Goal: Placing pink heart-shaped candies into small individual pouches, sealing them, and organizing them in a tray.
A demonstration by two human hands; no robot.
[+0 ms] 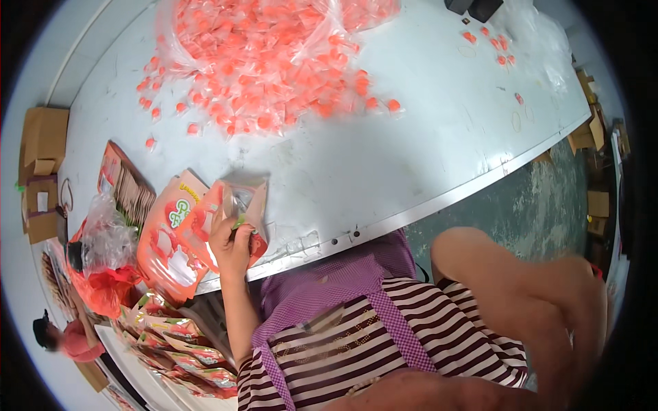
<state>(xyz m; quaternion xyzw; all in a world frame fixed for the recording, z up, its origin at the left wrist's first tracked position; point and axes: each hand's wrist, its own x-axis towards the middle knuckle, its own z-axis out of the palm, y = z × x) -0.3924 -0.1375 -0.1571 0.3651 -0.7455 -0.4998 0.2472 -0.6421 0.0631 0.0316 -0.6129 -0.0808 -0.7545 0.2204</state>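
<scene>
My left hand (232, 241) grips the side of a red and pink printed pouch (259, 205) at the table's near edge. The thumb lies over its front, and the pouch's mouth gapes, showing a silvery inside. Beneath and to the left of it lie more flat pouches of the same kind (164, 236). My right arm (510, 281) is bent and raised close to the camera at the right. It is smeared, and its fingers cannot be made out.
A heap of small clear packets with orange-red contents (267, 68) spills from a plastic bag at the far side. A stack of pouches (127, 185) stands at left. Below are filled pouches (178, 349). Another person (75, 335) is at far left. Cardboard boxes (44, 144) stand beyond the table.
</scene>
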